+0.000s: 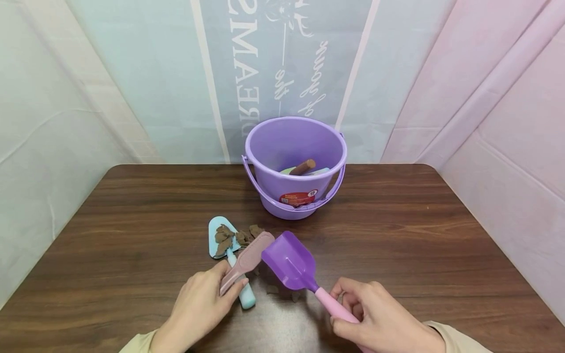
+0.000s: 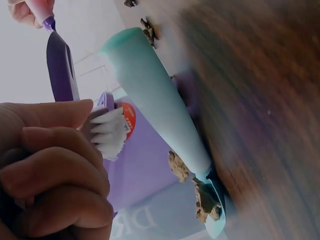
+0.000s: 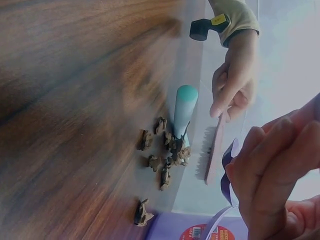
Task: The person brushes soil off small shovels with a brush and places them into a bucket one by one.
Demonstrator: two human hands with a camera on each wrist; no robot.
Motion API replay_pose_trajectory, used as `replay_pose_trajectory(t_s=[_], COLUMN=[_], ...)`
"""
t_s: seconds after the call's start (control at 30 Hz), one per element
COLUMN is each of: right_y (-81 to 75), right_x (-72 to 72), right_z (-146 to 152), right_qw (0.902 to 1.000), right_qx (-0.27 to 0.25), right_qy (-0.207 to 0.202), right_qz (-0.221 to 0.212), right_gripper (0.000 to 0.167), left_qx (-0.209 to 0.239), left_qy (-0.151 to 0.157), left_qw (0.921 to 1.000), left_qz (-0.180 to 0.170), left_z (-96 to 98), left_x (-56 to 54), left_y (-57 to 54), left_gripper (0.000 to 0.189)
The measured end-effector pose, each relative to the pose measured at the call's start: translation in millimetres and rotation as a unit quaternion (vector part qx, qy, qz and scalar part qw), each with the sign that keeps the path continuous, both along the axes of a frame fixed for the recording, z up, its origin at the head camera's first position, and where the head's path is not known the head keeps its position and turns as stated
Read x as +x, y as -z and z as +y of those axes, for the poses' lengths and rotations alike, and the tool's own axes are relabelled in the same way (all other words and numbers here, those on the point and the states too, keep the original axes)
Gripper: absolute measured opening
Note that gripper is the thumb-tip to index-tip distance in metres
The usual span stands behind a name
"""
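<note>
Purple pink-handled shovel (image 1: 290,262), mauve white-bristled brush (image 1: 252,255)

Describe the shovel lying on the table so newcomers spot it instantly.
Start at the purple bucket on the table. In the head view, below and left of it lies the pale-blue shovel, brown pieces on its blade. Its colour sets it apart from the purple shovel in the right hand.

Head view facing forward-down, wrist views close, sideways (brush (image 1: 252,254), bucket (image 1: 282,185) shared)
</note>
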State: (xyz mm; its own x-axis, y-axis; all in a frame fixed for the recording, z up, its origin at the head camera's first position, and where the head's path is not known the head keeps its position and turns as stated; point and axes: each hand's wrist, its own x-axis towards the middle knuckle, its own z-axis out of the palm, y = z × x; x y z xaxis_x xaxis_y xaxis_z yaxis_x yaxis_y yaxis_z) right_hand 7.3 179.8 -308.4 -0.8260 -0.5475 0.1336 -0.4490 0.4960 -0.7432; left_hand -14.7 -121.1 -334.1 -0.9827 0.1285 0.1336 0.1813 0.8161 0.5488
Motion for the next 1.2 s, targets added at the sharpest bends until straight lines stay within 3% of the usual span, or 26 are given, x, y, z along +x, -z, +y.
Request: replay_pose_trajectory(t_s=[0.17, 0.43, 0.63, 0.77, 0.83, 0.93, 1.07, 1.2], right_y=[-4.4, -6.9, -8.9, -10.0, -10.8, -11.9, -12.9, -12.5], right_x=[1.4, 0.5, -2.1, -3.0, -3.4, -3.9, -4.2, -4.2], right_z=[0, -1, -2, -4, -5, -6, -8, -9], right_qw=[0.9989, 0.9988, 0.9998, 0.9999, 0.9999, 0.9998, 0.9997, 0.9996], right_qx=[-0.007, -0.016, -0.014, -0.014, -0.016, -0.018, -0.022, -0.023], right_qy=[0.013, 0.008, 0.004, 0.002, 0.002, -0.001, -0.005, -0.004], right_qz=[-0.045, -0.046, -0.011, 0.0, -0.002, -0.003, -0.01, -0.017], right_gripper=[0.027, 0.027, 0.03, 0.031, 0.03, 0.031, 0.03, 0.029], left_qx=[0.016, 0.057, 0.082, 0.111, 0.141, 0.198, 0.257, 0.289], left_qy=[0.03, 0.073, 0.106, 0.143, 0.169, 0.201, 0.214, 0.221], left_qw=[0.9994, 0.9954, 0.9898, 0.9822, 0.9725, 0.9478, 0.9132, 0.8904], left_qz=[-0.011, -0.026, -0.048, -0.052, -0.077, -0.148, -0.233, -0.273], left_z=[3.3, 9.7, 13.1, 14.2, 14.5, 15.1, 17.5, 19.7], left_x=[0.8, 3.4, 3.7, 3.2, 3.1, 4.0, 6.3, 7.7], left_y=[2.4, 4.6, 5.5, 5.8, 5.1, 4.0, 3.5, 3.1], left_gripper=[0.026, 0.024, 0.029, 0.028, 0.03, 0.037, 0.043, 0.043])
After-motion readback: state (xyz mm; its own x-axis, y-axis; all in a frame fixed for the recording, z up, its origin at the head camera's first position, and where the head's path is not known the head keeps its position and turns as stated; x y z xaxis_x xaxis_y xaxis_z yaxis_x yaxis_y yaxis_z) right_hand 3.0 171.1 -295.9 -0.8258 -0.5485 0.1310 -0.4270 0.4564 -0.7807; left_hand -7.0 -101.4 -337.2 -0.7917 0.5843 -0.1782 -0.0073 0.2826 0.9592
